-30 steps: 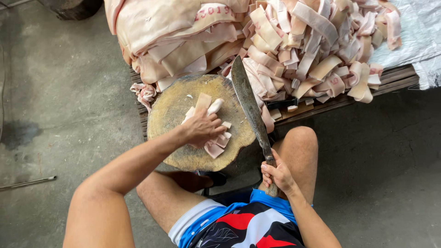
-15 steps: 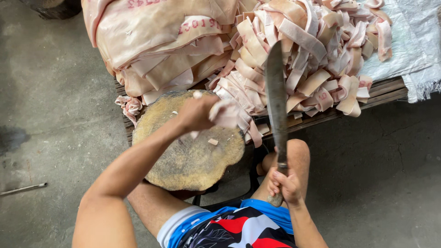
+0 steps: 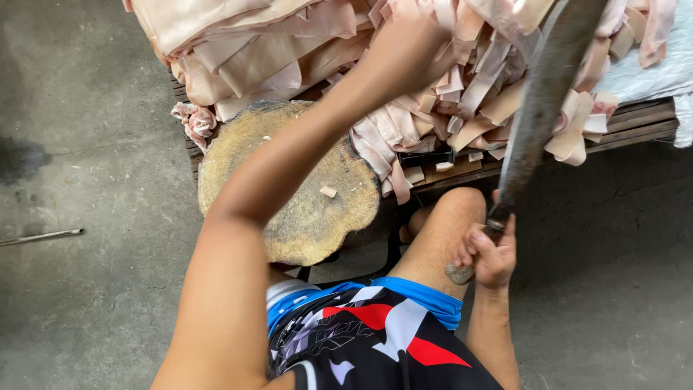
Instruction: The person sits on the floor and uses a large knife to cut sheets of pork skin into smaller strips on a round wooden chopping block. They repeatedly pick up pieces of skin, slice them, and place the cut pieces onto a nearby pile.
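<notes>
While a second ago pressing strips on the chopping block (image 3: pixel 289 188) (now nearly bare), left hand (image 3: pixel 411 43) reaching into the pork-skin pile (image 3: pixel 462 79), grasp indiscernible; right hand (image 3: pixel 491 253) fisted round raised cleaver (image 3: pixel 541 108).

1. Floor (image 3: pixel 86 94): bare grey concrete, rough and mottled, with fine cracks; fills the left side and the lower right of the view.
2. Dark stain (image 3: pixel 18 159): damp-looking patch on the floor at the far left edge.
3. Metal rod (image 3: pixel 40 236): thin, grey, lying flat on the floor at the left, well apart from the table.
4. Table (image 3: pixel 635 119): low, of dark wooden slats, seen along its right edge.
5. Sheet (image 3: pixel 653 72): pale woven sacking spread over the table's right end.
6. Light: even, soft daylight; shadows faint.
</notes>
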